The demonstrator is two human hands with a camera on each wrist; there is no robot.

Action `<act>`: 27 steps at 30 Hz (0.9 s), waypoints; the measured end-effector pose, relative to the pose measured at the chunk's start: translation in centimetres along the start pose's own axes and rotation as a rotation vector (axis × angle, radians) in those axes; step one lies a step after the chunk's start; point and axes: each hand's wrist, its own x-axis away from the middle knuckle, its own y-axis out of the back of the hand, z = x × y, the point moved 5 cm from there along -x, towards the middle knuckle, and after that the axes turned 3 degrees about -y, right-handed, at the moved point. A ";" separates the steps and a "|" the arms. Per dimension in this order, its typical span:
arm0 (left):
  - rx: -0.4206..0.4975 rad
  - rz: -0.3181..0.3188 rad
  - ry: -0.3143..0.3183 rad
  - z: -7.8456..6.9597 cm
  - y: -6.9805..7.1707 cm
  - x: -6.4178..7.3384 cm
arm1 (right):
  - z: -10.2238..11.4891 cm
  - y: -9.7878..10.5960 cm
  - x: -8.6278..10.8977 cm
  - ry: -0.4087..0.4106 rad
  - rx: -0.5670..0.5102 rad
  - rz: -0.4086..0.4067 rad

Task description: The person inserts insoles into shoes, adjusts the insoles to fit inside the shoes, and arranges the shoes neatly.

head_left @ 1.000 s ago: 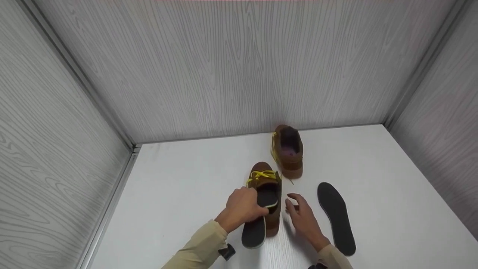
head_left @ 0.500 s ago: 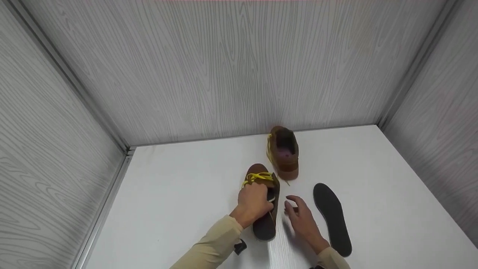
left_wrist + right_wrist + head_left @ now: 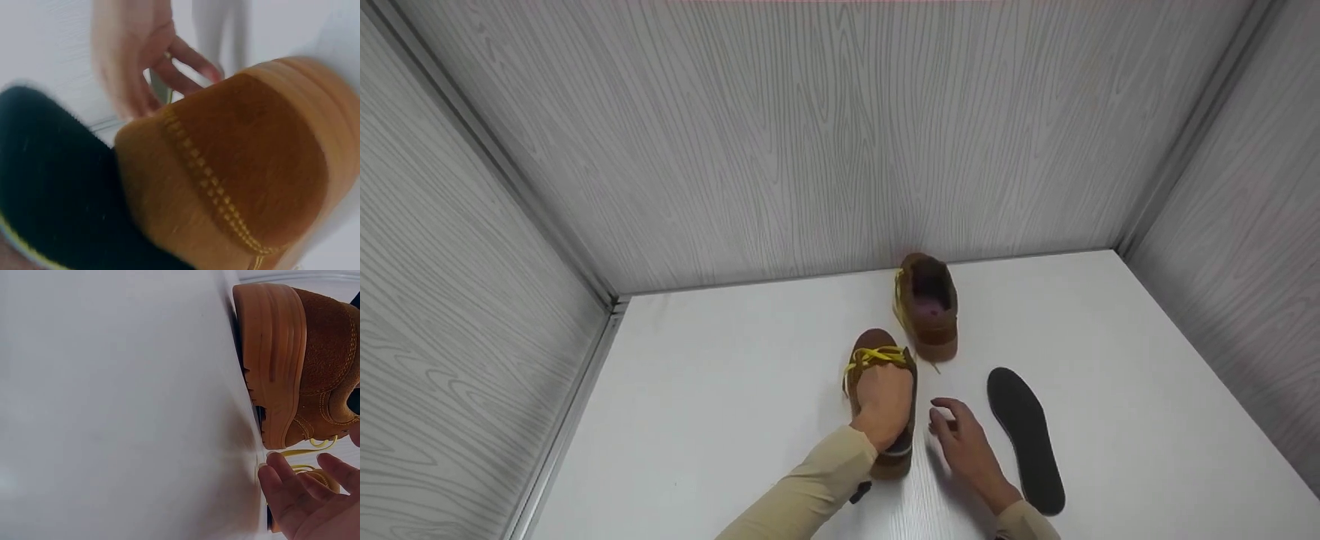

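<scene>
A brown lace-up shoe [image 3: 873, 340] with yellow laces stands toe-forward on the white table. Into its opening reaches my left hand [image 3: 884, 397], its fingers hidden inside with the front of a dark insole [image 3: 50, 180]. The left wrist view has the insole's heel end sticking out above the shoe's stitched heel [image 3: 247, 163], with a bit of skin at its edge in the lower left corner. To the right of this shoe, my right hand [image 3: 971, 448] hovers with loosely bent fingers and holds nothing; its fingers appear near the sole in the right wrist view.
A second brown shoe [image 3: 936, 334] sits farther back, close to the rear panel [image 3: 780, 150], its opening facing me. Right of my right hand lies another dark insole [image 3: 1027, 439] flat on the table [image 3: 720, 390]. Grey wood-grain panels enclose the table at left, back and right.
My left hand has moved forward and right with the insole, from beside the shoe into its opening. The insole's heel end now lies over the shoe's heel. My right hand has barely moved.
</scene>
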 end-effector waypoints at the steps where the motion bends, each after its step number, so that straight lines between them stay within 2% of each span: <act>1: -0.012 -0.004 0.003 -0.2 -0.1 -0.1 | 0.1 0.0 0.1 0.005 -0.003 0.005; 4: -0.048 -0.015 0.001 -0.8 -0.3 -0.5 | 0.4 0.1 0.2 0.029 -0.024 0.011; 7: -0.048 0.014 -0.001 -1.2 -0.9 -1.0 | 0.6 0.2 0.3 0.040 -0.038 0.020; 19: 0.091 0.139 -0.008 -1.4 -3.8 -2.2 | 1.1 0.1 0.4 0.075 -0.005 0.056; 24: 0.120 0.189 -0.017 -1.2 -4.5 -2.6 | 0.8 0.4 0.4 0.090 0.016 0.042; 27: 0.134 0.192 -0.020 -1.3 -4.6 -3.0 | 0.7 0.6 0.3 0.093 0.021 0.039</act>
